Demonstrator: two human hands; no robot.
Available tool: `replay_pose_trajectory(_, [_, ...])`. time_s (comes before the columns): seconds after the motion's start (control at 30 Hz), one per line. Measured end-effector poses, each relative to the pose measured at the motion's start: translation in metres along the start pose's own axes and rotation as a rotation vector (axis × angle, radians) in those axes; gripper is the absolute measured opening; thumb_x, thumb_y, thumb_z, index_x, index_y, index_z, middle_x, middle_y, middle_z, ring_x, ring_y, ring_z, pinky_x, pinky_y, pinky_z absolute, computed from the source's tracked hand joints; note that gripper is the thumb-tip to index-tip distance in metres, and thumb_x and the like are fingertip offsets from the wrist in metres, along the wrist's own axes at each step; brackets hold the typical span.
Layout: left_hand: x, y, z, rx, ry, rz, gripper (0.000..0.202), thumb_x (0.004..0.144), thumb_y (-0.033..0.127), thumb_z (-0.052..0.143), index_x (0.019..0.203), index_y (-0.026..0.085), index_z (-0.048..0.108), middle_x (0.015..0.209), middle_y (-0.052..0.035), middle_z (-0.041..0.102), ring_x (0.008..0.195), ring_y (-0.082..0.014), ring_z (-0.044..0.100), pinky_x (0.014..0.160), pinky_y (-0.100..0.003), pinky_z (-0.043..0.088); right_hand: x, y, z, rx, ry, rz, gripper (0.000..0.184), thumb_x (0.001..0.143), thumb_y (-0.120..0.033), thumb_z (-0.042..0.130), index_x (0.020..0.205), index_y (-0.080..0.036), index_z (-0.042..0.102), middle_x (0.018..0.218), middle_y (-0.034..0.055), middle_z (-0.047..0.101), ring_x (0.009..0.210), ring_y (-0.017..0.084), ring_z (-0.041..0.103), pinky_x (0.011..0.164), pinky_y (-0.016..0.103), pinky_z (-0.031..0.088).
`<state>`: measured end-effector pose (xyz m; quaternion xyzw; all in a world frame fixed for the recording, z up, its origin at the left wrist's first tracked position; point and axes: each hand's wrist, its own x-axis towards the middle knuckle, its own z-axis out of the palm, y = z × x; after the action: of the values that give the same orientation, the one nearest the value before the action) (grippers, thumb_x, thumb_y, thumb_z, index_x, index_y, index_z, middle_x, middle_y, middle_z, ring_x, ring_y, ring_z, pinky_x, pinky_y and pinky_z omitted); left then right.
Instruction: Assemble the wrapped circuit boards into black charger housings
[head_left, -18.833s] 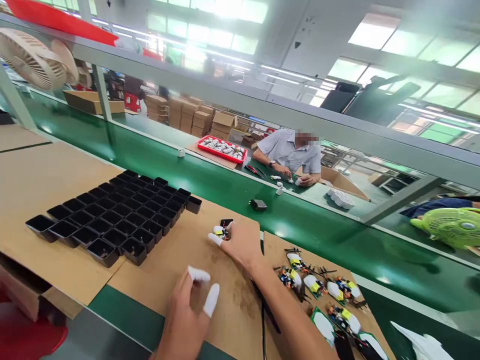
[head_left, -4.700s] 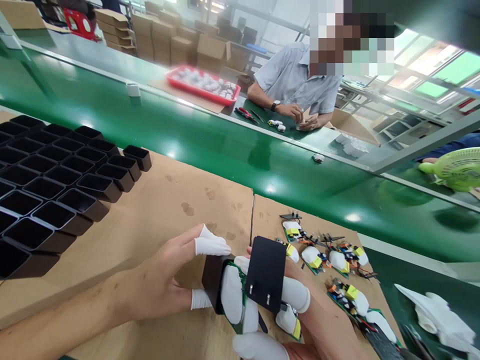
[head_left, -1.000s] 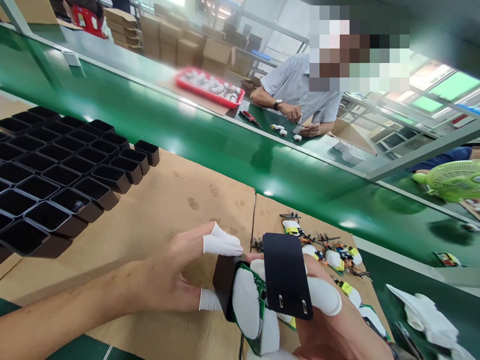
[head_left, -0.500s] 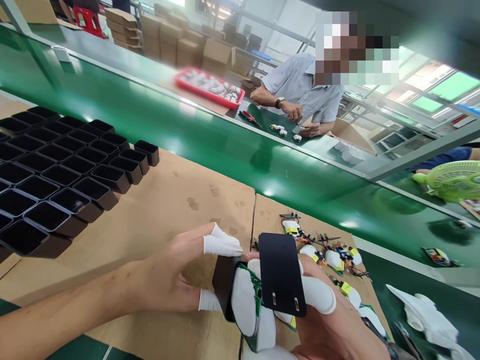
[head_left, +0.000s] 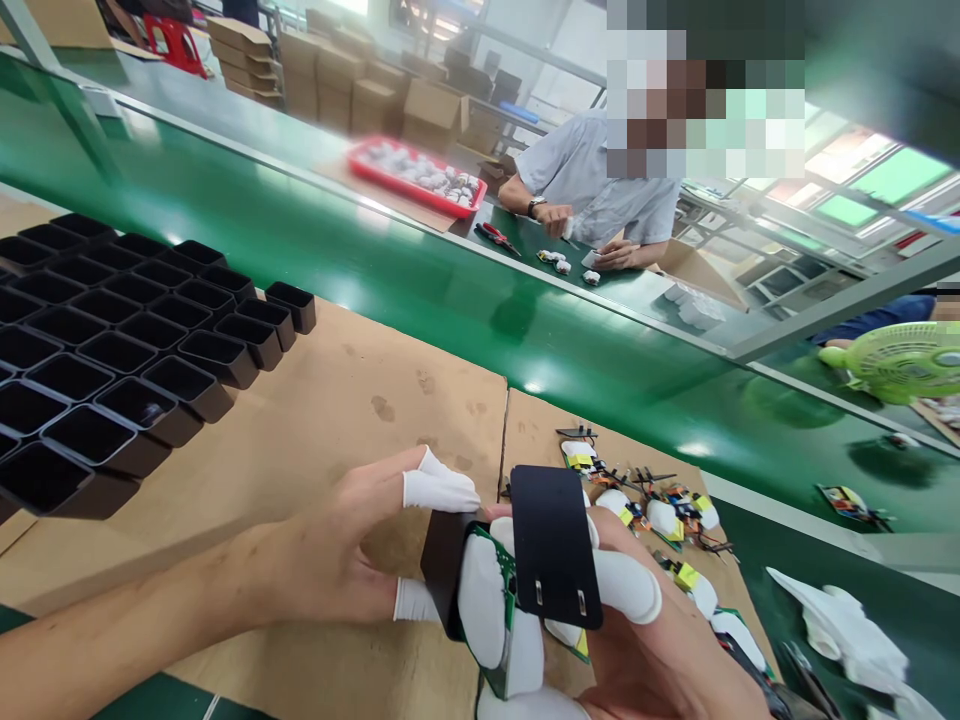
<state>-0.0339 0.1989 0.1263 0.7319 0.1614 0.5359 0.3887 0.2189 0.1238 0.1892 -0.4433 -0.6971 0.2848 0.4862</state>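
My left hand point(head_left: 352, 545), with white finger cots, grips a black plastic case point(head_left: 444, 565) from its left side. Partly inside the case's open end sits a green circuit board point(head_left: 510, 610) with white padding on it. A flat black end plate point(head_left: 555, 545) with two metal prongs stands at the board's outer end. My right hand point(head_left: 660, 620), also in white finger cots, is closed around the board and its end plate; some of its fingertips are hidden behind the plate. More padded boards point(head_left: 664, 520) with yellow tape lie just beyond my right hand.
Rows of open black cases point(head_left: 120, 350) stand on the cardboard point(head_left: 375, 370) at left. A green conveyor belt point(head_left: 420, 290) crosses behind. A co-worker point(head_left: 600, 190) sits opposite beside a red tray point(head_left: 420, 180). A green fan point(head_left: 900, 360) and white cloth point(head_left: 847, 630) are at right.
My hands, the case and the board keep nearly the same pose; the whole view shifts slightly. Across the belt, the co-worker's hand has moved a little to the left.
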Motion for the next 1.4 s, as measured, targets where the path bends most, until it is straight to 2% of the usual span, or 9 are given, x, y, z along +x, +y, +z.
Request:
replay_pose_trajectory(0.07, [-0.001,-0.001,0.001,-0.008,0.003,0.008,0.069,0.092,0.031,0.101,0.152,0.024,0.068,0.123,-0.0129,0.081,0.107,-0.0261,0.081,0.095,-0.036,0.066,-0.003,0.0,0.001,-0.001,0.013,0.013,0.091,0.077,-0.033,0.109,0.16,-0.035,0.072,0.135,0.0125,0.084,0.117,0.045,0.084,0.096,0.057,0.078])
replay_pose_trajectory(0.23, [-0.003,-0.002,0.0,0.007,0.001,-0.007,0.073,0.091,0.034,0.102,0.154,0.026,0.066,0.128,-0.0139,0.081,0.114,-0.029,0.081,0.099,-0.037,0.067,-0.002,-0.001,0.001,-0.001,-0.013,0.03,0.087,0.076,-0.031,0.11,0.156,-0.034,0.074,0.136,0.0127,0.083,0.117,0.045,0.085,0.096,0.054,0.078])
replay_pose_trajectory(0.37, [-0.003,-0.001,-0.001,0.016,-0.006,-0.002,0.07,0.092,0.033,0.101,0.153,0.026,0.066,0.124,-0.0124,0.081,0.108,-0.0264,0.081,0.096,-0.035,0.067,0.001,-0.003,0.001,-0.018,-0.036,0.043,0.083,0.075,-0.032,0.11,0.152,-0.032,0.077,0.135,0.0134,0.084,0.118,0.046,0.084,0.094,0.052,0.079])
replay_pose_trajectory(0.5, [-0.001,-0.001,-0.001,0.008,0.0,0.011,0.07,0.092,0.032,0.101,0.152,0.024,0.066,0.122,-0.012,0.08,0.107,-0.0254,0.08,0.095,-0.034,0.066,0.002,-0.002,-0.001,-0.026,-0.045,0.026,0.083,0.075,-0.032,0.11,0.152,-0.032,0.077,0.136,0.0129,0.083,0.121,0.045,0.083,0.099,0.052,0.078])
replay_pose_trajectory(0.67, [0.001,0.001,0.0,0.018,-0.014,0.002,0.069,0.093,0.031,0.1,0.152,0.027,0.066,0.123,-0.0113,0.081,0.107,-0.0262,0.081,0.094,-0.035,0.067,0.006,0.0,-0.004,-0.026,-0.06,-0.015,0.078,0.074,-0.03,0.11,0.147,-0.032,0.08,0.135,0.0122,0.082,0.115,0.043,0.083,0.092,0.05,0.078])
replay_pose_trajectory(0.8, [0.001,0.001,0.0,0.003,-0.009,0.018,0.068,0.094,0.031,0.1,0.152,0.026,0.066,0.123,-0.0117,0.081,0.106,-0.0255,0.08,0.093,-0.034,0.067,0.016,-0.005,0.001,-0.005,-0.093,-0.077,0.071,0.081,-0.029,0.108,0.145,-0.032,0.08,0.137,0.0117,0.079,0.117,0.039,0.08,0.094,0.047,0.076])
replay_pose_trajectory(0.97, [0.001,0.0,0.0,0.01,-0.008,0.017,0.065,0.096,0.034,0.098,0.152,0.025,0.066,0.119,-0.0114,0.079,0.103,-0.0254,0.08,0.09,-0.036,0.067,0.03,-0.016,0.011,0.044,-0.111,-0.106,0.061,0.085,-0.03,0.106,0.141,-0.034,0.081,0.122,0.0091,0.079,0.1,0.031,0.079,0.085,0.04,0.073])
replay_pose_trajectory(1.17, [0.001,0.002,0.0,0.039,0.013,0.005,0.064,0.093,0.033,0.1,0.148,0.027,0.067,0.117,-0.009,0.08,0.098,-0.0243,0.079,0.087,-0.034,0.066,0.033,-0.016,0.011,0.021,-0.151,-0.149,0.069,0.084,-0.028,0.107,0.147,-0.032,0.079,0.127,0.0109,0.081,0.107,0.034,0.083,0.082,0.036,0.074])
replay_pose_trajectory(1.4, [0.002,0.003,0.0,0.024,0.002,-0.011,0.065,0.093,0.028,0.1,0.149,0.027,0.068,0.119,-0.0089,0.08,0.101,-0.0248,0.08,0.089,-0.035,0.066,0.032,-0.009,0.01,-0.045,-0.153,-0.144,0.07,0.08,-0.033,0.11,0.143,-0.029,0.08,0.123,0.0114,0.081,0.106,0.033,0.083,0.086,0.037,0.074])
